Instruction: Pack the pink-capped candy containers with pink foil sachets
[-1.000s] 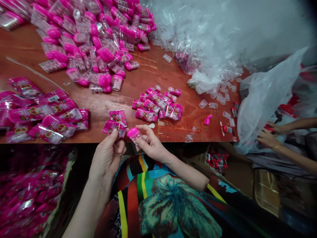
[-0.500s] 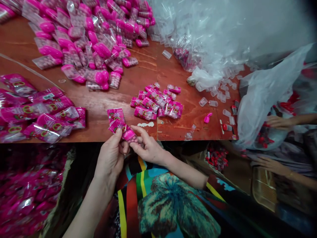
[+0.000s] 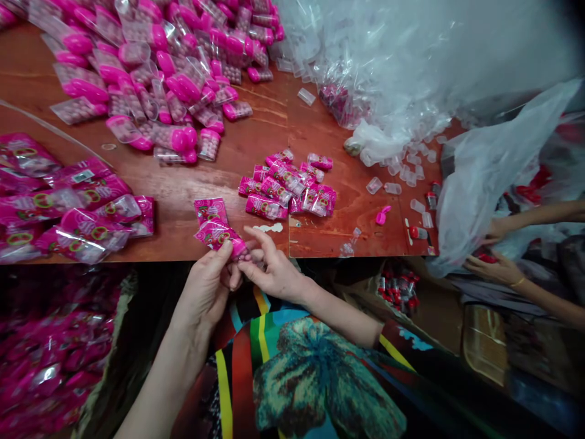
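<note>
My left hand [image 3: 208,289] pinches a pink printed sachet [image 3: 214,233] at the near edge of the wooden table [image 3: 265,131]. My right hand [image 3: 269,268] meets it from the right, fingers closed on a small pink-capped container [image 3: 238,247] that is pushed into the sachet's open end. A second flat pink sachet [image 3: 210,209] lies on the table just behind the held one. A pile of small filled pink packs [image 3: 287,186] sits a little to the right.
Several pink-capped clear containers [image 3: 150,67] are heaped at the back left, larger pink packs [image 3: 68,201] at the left edge, clear plastic bags [image 3: 388,61] at the back right. Another person's hands [image 3: 496,256] work at a plastic bag on the right. A box of pink packs [image 3: 46,360] lies below left.
My right hand has carried the pink-capped container leftward to the sachet and pushed it in. My left hand has kept hold of the sachet. The other person's hands shifted at the bag.
</note>
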Demonstrator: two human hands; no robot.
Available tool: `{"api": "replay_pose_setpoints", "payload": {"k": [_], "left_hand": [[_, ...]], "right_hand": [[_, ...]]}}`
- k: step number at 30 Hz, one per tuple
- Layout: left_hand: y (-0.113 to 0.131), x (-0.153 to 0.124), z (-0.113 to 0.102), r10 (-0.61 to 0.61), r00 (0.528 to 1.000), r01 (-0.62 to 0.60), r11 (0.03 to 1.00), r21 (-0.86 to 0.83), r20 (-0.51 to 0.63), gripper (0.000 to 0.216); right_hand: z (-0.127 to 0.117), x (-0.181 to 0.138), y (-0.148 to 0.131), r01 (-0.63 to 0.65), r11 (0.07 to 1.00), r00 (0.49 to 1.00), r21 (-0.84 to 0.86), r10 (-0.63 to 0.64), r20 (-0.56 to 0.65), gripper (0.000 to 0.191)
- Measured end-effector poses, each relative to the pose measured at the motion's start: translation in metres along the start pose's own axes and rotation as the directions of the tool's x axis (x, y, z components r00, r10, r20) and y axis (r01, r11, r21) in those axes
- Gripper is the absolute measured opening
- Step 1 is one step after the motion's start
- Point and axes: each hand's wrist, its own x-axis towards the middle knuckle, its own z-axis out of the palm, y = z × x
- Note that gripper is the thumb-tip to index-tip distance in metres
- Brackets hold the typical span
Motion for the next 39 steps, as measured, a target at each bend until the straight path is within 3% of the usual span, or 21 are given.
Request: {"api": "replay_pose_setpoints", "payload": {"k": [4,8,13,16,21,26,33,39], "left_hand": [[0.000,0.000,-0.003,-0.011,1.000,0.011,1.000,0.010,0.019,0.042],[0.000,0.001,-0.004,-0.020,0.999,0.020,1.000,0.016,0.031,0.043],[0.001,-0.002,-0.006,-0.019,0.996,0.013,0.998,0.065,0.093,0.038],[0.000,-0.004,-0.005,-0.038,0.986,0.024,0.995,0.094,0.159,0.041],[-0.005,-0.006,-0.002,-0.040,0.994,0.039,0.999,0.004,0.097,0.036],[-0.010,-0.005,0.000,-0.033,0.999,0.033,0.998,-0.046,0.002,0.034],[-0.004,-0.006,0.005,0.010,1.000,-0.010,1.000,0.025,0.013,0.042],[0.010,-0.002,0.009,0.189,0.975,-0.185,0.982,0.041,-0.115,0.035]], "right_hand": [[-0.001,-0.001,-0.001,0.037,0.996,0.999,-0.084,-0.040,-0.030,0.051],[0.006,-0.001,0.006,0.017,0.996,0.994,0.083,-0.008,-0.106,0.040],[0.007,0.004,0.003,-0.148,0.882,0.989,0.448,0.135,0.060,0.065],[0.004,0.008,-0.002,-0.204,0.811,0.979,0.548,0.155,0.135,0.070],[0.002,0.010,-0.003,-0.126,0.882,0.992,0.453,0.121,0.042,0.060],[0.001,0.008,0.003,-0.138,0.883,0.986,0.449,0.081,0.144,0.053],[0.005,0.017,0.002,-0.121,0.866,0.992,0.485,0.090,0.087,0.042],[0.004,0.012,0.001,-0.139,0.886,0.988,0.442,0.097,0.117,0.046]]}}
